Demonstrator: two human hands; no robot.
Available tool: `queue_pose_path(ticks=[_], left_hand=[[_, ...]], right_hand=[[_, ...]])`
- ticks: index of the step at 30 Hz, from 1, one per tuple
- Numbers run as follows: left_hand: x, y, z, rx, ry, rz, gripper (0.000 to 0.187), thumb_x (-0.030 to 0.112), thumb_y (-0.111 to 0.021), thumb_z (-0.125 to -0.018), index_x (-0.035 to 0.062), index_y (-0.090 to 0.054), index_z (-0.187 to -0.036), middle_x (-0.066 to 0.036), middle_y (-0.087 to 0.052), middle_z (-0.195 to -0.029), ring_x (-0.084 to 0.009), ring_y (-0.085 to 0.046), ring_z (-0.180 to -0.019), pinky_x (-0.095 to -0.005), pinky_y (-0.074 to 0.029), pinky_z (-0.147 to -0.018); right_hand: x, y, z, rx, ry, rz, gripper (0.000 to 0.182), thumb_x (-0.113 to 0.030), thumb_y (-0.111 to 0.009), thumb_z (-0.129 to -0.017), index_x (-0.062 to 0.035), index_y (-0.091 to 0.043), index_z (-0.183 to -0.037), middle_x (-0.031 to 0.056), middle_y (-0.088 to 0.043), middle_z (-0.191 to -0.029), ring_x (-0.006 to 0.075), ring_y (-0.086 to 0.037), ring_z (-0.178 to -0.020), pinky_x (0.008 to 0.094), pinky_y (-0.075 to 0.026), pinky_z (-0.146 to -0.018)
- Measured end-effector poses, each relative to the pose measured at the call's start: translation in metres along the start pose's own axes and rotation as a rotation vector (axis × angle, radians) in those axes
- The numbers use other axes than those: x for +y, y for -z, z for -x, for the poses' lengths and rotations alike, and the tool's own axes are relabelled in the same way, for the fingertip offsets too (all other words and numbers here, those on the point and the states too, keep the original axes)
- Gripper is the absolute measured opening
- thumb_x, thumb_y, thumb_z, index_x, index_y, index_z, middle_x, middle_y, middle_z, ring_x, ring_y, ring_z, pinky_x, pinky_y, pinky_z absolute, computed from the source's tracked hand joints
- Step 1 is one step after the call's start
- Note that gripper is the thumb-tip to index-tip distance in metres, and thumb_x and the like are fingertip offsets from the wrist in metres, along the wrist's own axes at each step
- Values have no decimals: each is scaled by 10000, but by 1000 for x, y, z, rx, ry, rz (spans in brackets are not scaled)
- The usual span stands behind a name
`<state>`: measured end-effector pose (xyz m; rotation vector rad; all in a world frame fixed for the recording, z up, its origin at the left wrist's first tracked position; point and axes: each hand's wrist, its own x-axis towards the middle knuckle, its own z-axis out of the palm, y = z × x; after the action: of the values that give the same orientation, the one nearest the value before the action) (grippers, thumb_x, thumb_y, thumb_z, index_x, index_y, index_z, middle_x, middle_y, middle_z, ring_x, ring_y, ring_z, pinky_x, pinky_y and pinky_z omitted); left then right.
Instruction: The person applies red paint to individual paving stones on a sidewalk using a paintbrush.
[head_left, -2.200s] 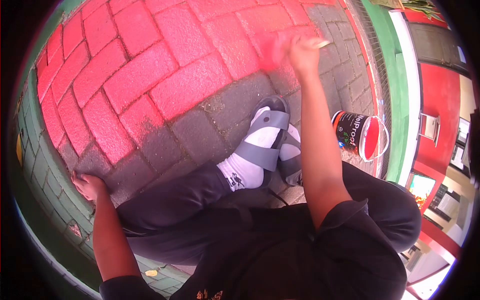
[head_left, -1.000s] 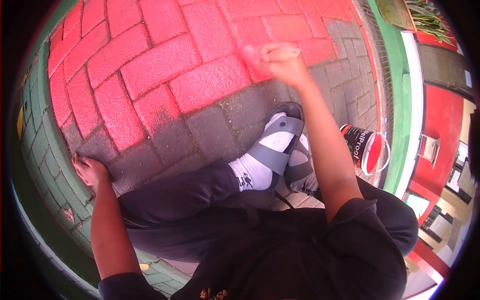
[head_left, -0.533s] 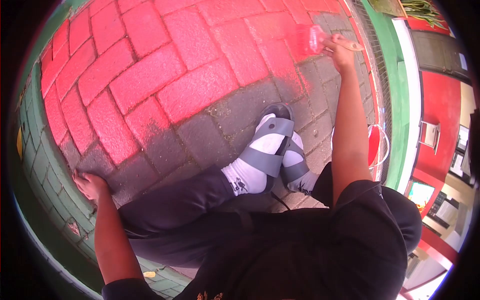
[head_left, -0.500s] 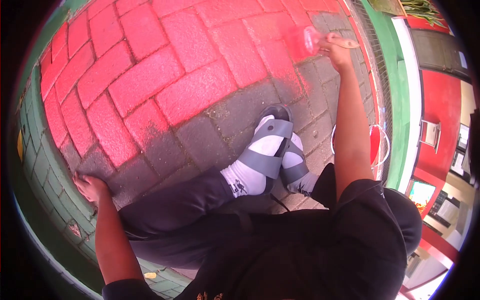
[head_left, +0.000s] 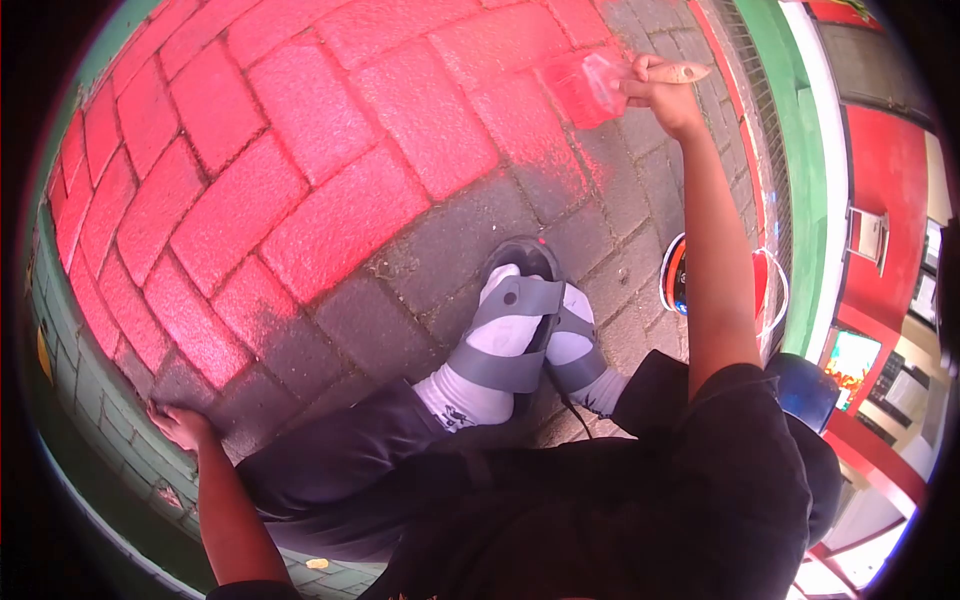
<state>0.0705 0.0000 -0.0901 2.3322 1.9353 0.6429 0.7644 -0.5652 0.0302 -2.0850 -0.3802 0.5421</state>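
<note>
My right hand (head_left: 668, 98) grips a wide paintbrush (head_left: 598, 88) by its wooden handle. The brush's red-coated bristles press against the paving at the edge of the red-painted bricks (head_left: 340, 215). Bare grey bricks (head_left: 350, 325) lie between the paint and my sandalled feet (head_left: 510, 330). At the lower left, my left hand (head_left: 178, 425) rests on the ground beside the green brick border (head_left: 110, 430), its fingers stretched out and holding nothing. Partly hidden behind my right forearm stands a paint bucket (head_left: 674, 280) with a white wire handle and red inside.
A dark metal grating (head_left: 752, 75) and a green strip (head_left: 785, 110) run along the right side. Beyond them is a red wall (head_left: 880, 170). A dark blue rounded object (head_left: 805, 388) sits by my right knee. A yellow leaf (head_left: 317, 563) lies on the green bricks.
The brush in my right hand has shifted slightly left across the bricks. My view has tilted, bringing more of the bucket into sight. My left hand stays by the border.
</note>
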Motion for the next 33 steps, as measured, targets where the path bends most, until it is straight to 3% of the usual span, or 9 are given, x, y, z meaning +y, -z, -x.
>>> queue_pose_path(ticks=[3, 6, 11, 13, 19, 21, 23, 28, 33], left_hand=[[1, -1, 0, 1, 28, -4, 425, 225, -431, -1034, 122, -544, -1431, -145, -538, -1479, -370, -530, -1315, -458, -399, -1098], [-3, -3, -3, -29, 57, -10, 433, 225, -431, -1032, 127, -534, -1440, -131, -537, -1485, -353, -525, -1327, -451, -394, -1104], [-6, -6, -4, -4, 79, -73, 443, 271, -435, -1032, 195, -523, -1459, -91, -541, -1489, -327, -526, -1332, -463, -387, -1105], [0, -6, -2, -11, 97, -77, 444, 294, -438, -1031, 218, -522, -1461, -81, -544, -1487, -324, -527, -1329, -475, -384, -1105], [-40, -27, -23, -29, 45, -51, 510, 484, -411, -1045, 217, -529, -1463, -82, -541, -1485, -325, -504, -1351, -549, -385, -1095], [-41, -27, -21, -50, 85, -48, 551, 521, -450, -1029, 176, -553, -1445, -114, -543, -1480, -335, -504, -1355, -527, -390, -1102], [-49, -33, -35, -40, -145, -73, 556, 500, -507, -1009, 126, -584, -1413, -152, -555, -1461, -354, -520, -1339, -497, -402, -1104], [-52, -25, -40, -54, -275, -15, 426, 167, -503, -891, 51, -670, -1266, -201, -670, -1275, -392, -644, -1150, -460, -487, -994], [-25, -9, -37, -154, -182, -53, 357, 164, -547, -862, 47, -695, -1166, -202, -687, -1207, -401, -653, -1095, -488, -487, -975]], right_hand=[[35, 35, -22, 259, -69, -107, 311, -4, -743, -798, -126, -467, -721, -13, -624, -714, 92, -632, -712, 267, -469, -564], [42, 36, -27, 584, 25, 423, 211, -9, -719, -800, -89, -553, -697, 2, -654, -733, 87, -630, -696, 284, -494, -578], [-1, -34, 10, 124, 597, 628, 239, -74, -754, -791, -63, -532, -703, 7, -578, -668, 70, -533, -654, 293, -449, -601], [-51, -23, 33, -109, 283, 517, 262, -90, -742, -773, -64, -494, -692, -7, -538, -652, 86, -502, -652, 290, -442, -621], [-112, 126, 114, -223, 224, 887, 276, -99, -744, -752, -87, -469, -731, -14, -564, -718, 88, -502, -650, 295, -431, -583], [-140, 171, 177, -165, -130, 842, 243, -157, -758, -769, -111, -520, -779, 17, -620, -735, 161, -609, -731, 342, -497, -594], [-144, 214, 263, 62, -353, 586, 240, -151, -755, -783, -129, -517, -798, -5, -616, -749, 123, -616, -771, 329, -526, -605], [-27, 237, 343, 492, -451, 319, 258, -94, -820, -726, -112, -572, -798, 8, -653, -799, 122, -652, -759, 343, -548, -652], [73, 201, 372, 713, -419, 221, 283, -81, -854, -677, -97, -622, -838, 28, -690, -854, 154, -684, -792, 340, -554, -698]])
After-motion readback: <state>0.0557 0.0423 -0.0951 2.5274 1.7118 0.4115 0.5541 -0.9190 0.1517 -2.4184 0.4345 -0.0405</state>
